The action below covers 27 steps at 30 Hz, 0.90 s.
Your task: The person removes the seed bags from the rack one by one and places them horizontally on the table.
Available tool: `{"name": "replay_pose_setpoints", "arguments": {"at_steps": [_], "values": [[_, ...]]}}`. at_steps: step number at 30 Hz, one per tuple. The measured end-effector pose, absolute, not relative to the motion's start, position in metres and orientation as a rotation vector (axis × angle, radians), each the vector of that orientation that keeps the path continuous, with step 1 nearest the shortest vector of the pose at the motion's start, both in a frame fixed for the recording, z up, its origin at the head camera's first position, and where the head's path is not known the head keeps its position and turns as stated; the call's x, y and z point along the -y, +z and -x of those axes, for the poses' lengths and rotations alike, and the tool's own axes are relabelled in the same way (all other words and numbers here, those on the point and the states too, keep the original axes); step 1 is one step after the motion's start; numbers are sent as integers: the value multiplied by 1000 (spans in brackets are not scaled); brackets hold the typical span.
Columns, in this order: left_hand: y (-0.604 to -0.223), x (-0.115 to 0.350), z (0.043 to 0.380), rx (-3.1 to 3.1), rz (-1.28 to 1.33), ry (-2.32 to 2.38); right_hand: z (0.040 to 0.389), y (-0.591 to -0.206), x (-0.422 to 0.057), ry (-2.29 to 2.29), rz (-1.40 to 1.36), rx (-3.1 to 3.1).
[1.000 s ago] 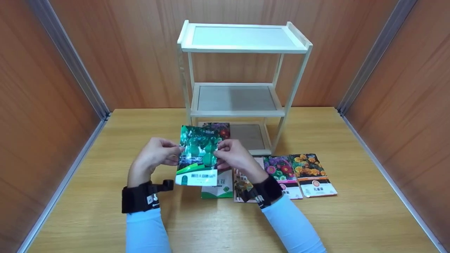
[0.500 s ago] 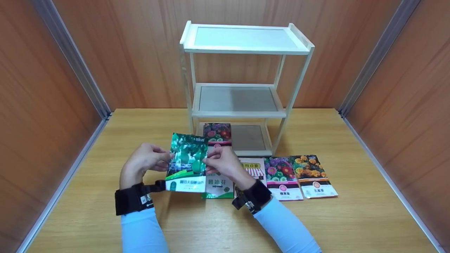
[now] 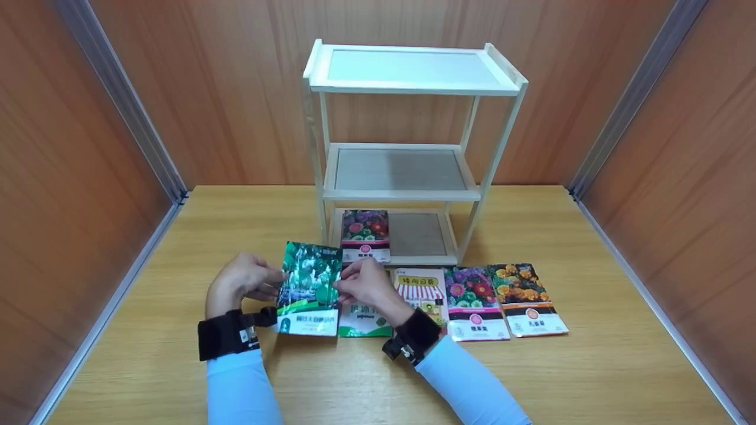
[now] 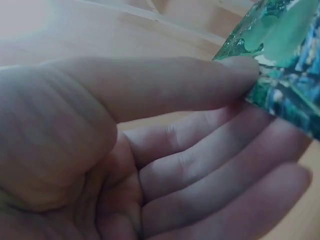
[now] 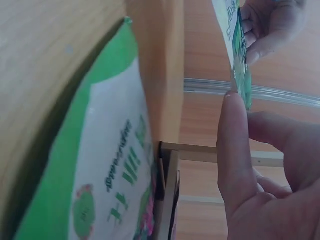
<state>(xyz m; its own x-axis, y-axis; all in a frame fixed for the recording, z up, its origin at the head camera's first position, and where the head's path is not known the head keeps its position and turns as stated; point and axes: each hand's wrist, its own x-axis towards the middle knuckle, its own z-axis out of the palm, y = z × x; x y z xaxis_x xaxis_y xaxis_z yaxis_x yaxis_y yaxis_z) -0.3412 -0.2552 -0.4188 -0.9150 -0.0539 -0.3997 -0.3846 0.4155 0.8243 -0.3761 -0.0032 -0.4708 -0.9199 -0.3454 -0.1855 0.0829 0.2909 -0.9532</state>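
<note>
Both hands hold a green seed packet (image 3: 310, 289) with a white bottom band, tilted above the table at the left end of a row of packets. My left hand (image 3: 245, 280) pinches its left edge, thumb on the printed face and fingers behind, as the left wrist view shows. The right hand (image 3: 369, 289) pinches the right edge between thumb and finger. Under the right hand lies a green-and-white packet (image 5: 110, 150), partly covered in the head view. Beside it are a packet with a striped awning (image 3: 420, 289), a pink-flower packet (image 3: 475, 304) and an orange-flower packet (image 3: 527, 301).
Behind the row stands a pale wooden three-tier shelf (image 3: 407, 195). A red-and-purple flower packet (image 3: 365, 233) lies on its bottom tier, at the left. Wood-grain panels enclose the table (image 3: 147, 330) at the back and both sides.
Both hands have brought the green packet down and to the left, closer to the table. More of the packet on the bottom tier and of the awning packet now shows.
</note>
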Motion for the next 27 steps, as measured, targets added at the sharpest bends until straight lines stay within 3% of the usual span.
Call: {"name": "replay_pose_setpoints", "arguments": {"at_steps": [27], "values": [[-452, 250, 352, -2380, 461, 1247, 372, -489, 19, -1328, 247, -2513]]}}
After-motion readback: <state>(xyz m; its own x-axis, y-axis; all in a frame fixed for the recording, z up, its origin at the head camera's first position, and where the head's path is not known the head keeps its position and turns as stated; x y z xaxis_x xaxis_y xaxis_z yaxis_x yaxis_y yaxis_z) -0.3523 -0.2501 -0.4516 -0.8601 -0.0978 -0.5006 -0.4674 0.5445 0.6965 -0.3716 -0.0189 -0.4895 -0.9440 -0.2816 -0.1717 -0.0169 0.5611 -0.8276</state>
